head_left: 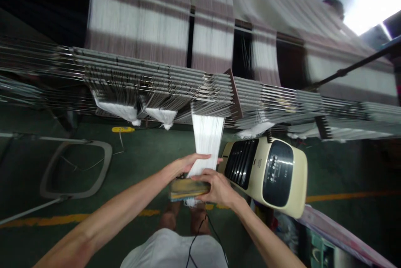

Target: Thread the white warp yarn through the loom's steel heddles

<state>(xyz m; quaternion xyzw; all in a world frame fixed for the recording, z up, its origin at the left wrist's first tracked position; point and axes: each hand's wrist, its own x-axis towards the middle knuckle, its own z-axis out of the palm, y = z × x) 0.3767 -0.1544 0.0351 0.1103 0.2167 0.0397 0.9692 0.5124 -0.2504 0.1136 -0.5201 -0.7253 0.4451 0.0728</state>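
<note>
A flat band of white warp threads (207,134) runs from the rows of metal heddles (156,74) down toward me. My left hand (189,163) is closed around this band near its lower end, thumb on top and fingertips showing past its right edge. Just below, my right hand (217,186) grips a wooden-backed block (184,188) with a bluish lower edge, which looks like a brush. The block lies across the band, and frayed white thread ends (191,202) show beneath it. Its underside is hidden.
Knotted thread bundles (120,111) hang left of the band. A cream air cooler (299,176) stands close to my right hand. At left are a metal frame (108,168) and a hanging yellow tool (123,129). A dark rod (357,62) slants at right; a person's head (335,7) shows behind.
</note>
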